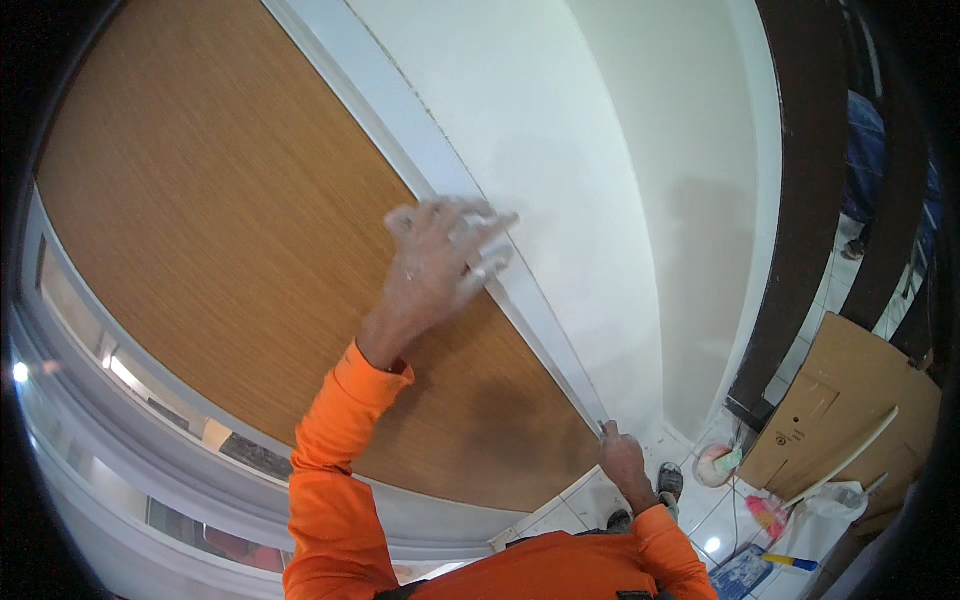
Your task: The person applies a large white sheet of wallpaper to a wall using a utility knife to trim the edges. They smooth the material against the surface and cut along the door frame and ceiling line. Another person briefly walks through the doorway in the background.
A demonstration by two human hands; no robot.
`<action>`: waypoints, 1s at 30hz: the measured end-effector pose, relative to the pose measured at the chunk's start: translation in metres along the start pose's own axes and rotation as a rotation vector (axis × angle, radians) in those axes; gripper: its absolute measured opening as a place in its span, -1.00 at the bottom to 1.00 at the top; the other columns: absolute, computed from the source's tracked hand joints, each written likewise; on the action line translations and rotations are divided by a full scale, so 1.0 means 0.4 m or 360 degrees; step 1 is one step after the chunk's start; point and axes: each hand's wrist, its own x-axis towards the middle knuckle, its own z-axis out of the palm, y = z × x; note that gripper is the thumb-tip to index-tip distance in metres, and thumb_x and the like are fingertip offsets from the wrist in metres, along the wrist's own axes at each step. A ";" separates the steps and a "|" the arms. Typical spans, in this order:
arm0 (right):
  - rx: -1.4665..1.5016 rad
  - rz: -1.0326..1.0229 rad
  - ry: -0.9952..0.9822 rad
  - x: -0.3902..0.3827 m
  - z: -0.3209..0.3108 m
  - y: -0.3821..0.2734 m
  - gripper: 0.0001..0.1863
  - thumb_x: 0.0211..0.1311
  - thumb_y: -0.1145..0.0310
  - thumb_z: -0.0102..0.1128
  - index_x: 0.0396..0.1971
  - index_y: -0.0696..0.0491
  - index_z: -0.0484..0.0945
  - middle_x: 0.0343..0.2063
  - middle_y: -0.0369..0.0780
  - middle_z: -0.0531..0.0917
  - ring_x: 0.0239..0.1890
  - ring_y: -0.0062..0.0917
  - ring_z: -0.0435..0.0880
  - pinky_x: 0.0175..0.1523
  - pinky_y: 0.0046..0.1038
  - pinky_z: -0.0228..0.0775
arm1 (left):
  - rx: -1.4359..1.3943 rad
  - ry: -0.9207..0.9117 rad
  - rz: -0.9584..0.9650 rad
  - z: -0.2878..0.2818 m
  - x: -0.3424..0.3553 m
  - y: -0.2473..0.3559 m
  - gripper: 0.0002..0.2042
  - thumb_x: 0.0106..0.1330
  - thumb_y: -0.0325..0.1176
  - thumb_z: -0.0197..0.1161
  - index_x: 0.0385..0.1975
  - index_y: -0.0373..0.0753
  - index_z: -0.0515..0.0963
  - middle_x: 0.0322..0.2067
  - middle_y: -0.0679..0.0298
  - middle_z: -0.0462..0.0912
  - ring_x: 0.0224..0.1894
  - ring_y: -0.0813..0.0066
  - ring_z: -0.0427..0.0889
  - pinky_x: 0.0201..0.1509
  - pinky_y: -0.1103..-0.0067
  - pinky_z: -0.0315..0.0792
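Observation:
My left hand [432, 262], its fingers spread and whitened with powder or paste, is at the white door frame [540, 318], beside the seam with the white wall [590, 250]. Motion blurs the fingertips a little; nothing shows in the hand. Lower down, my right hand [622, 460] is closed near the bottom of the same frame. A small dark end sticks out above its fingers, too small to name. To the left of the frame stands a wood-grain door panel [250, 230]. Both my sleeves are orange.
At the right, a cardboard sheet [840, 400] leans by dark slats [800, 200]. On the tiled floor lie a round pinkish container [714, 466], a plastic bag [838, 500], a blue tray [740, 573] and a tool with a blue and yellow handle [790, 562]. My shoe [670, 480] is near the wall.

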 end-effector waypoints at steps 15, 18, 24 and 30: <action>-0.0059 0.0028 -0.0029 -0.032 0.030 0.022 -0.75 0.44 0.25 0.05 -0.07 0.11 0.41 -0.51 0.09 0.67 -0.37 0.10 0.70 -0.22 0.12 0.53 | 0.0974 0.0675 -0.0020 -0.092 0.189 -0.195 -0.90 0.24 -0.18 0.44 -0.30 0.07 0.70 -0.30 0.56 0.60 -0.10 0.46 0.52 0.10 0.30 0.12; -0.0080 0.0079 -0.0021 -0.032 0.020 0.043 -0.75 0.43 0.27 0.06 -0.07 0.11 0.40 -0.51 0.09 0.67 -0.37 0.08 0.70 -0.22 0.10 0.54 | 0.1106 0.0589 0.0175 -0.104 0.207 -0.189 -0.90 0.23 -0.23 0.43 -0.33 0.02 0.65 -0.27 0.51 0.61 -0.08 0.47 0.54 0.16 0.30 0.13; -0.0038 0.0040 0.0106 -0.033 -0.006 0.049 -0.76 0.41 0.30 0.06 -0.06 0.12 0.40 -0.51 0.08 0.66 -0.38 0.08 0.69 -0.22 0.11 0.51 | 0.1240 0.0354 0.0344 -0.140 0.226 -0.180 -0.85 0.27 -0.23 0.37 -0.27 -0.11 0.59 -0.25 0.39 0.57 -0.06 0.44 0.55 0.24 0.28 0.19; 0.0099 -0.0066 0.0259 -0.021 -0.072 -0.031 -0.77 0.42 0.31 0.08 -0.08 0.13 0.39 -0.52 0.08 0.65 -0.38 0.10 0.67 -0.24 0.10 0.48 | 0.1390 0.0299 0.0390 -0.148 0.211 -0.197 -0.84 0.31 -0.20 0.33 -0.24 -0.09 0.57 -0.24 0.35 0.54 -0.05 0.40 0.54 0.23 0.27 0.21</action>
